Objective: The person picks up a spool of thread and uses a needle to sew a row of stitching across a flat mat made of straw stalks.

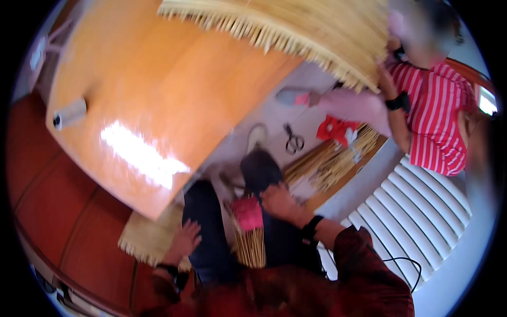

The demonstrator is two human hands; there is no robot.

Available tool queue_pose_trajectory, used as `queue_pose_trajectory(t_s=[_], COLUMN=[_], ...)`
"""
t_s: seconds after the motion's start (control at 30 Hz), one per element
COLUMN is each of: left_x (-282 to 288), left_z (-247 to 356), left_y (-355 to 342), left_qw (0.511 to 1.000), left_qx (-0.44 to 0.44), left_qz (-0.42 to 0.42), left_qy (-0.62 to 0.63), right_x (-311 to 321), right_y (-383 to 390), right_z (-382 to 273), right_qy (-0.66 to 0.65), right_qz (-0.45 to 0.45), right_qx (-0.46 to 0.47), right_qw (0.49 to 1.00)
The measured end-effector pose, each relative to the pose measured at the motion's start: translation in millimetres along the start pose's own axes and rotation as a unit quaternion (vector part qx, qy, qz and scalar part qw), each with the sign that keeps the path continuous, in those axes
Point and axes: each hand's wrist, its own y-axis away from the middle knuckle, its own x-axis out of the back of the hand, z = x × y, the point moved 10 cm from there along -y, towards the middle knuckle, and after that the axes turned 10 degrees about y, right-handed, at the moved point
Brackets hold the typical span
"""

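My left hand (185,238), fingers spread, is beside my left thigh, above a pale bamboo mat (142,232) at the lower left. My right hand (277,201) is over my right leg at the upper right edge of a pink piece (247,210), its fingers curled; what they hold, if anything, I cannot make out. The pink piece covers the top of a bundle of thin bamboo sticks (248,245) standing between my legs.
An orange table (132,79) bears a roll (74,111) and a larger bamboo mat (296,21), held by a co-worker (433,121) in red stripes. Scissors (293,140), red packaging (332,129), more sticks (338,164) and a white slatted bench (406,211) are at the right.
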Motion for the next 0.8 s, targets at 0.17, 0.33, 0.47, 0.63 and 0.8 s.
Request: queue_pose_trajectory(t_s=[0.17,0.33,0.47,0.63,0.8], left_x=[0,12,17,8,-46], left_z=[-3,-13,-11,-7,-24], left_y=[-24,-26,-30,-53,-109], left_qw=[1.000,0.998,0.998,0.997,0.968], left_qx=[0.011,0.035,0.038,0.052,0.183], left_qz=[0.012,0.018,0.039,-0.008,-0.052], left_qy=[0.022,0.057,0.032,-0.058,0.165], right_x=[16,21,31,26,38], right_y=[7,-8,-15,-23,-20], right_z=[15,19,22,17,2], right_qy=[-0.031,-0.018,0.006,0.021,0.026], right_qz=[0.095,0.070,0.072,0.031,0.048], right_qx=[-0.046,-0.061,-0.073,-0.081,-0.041], right_qw=[0.994,0.996,0.995,0.996,0.998])
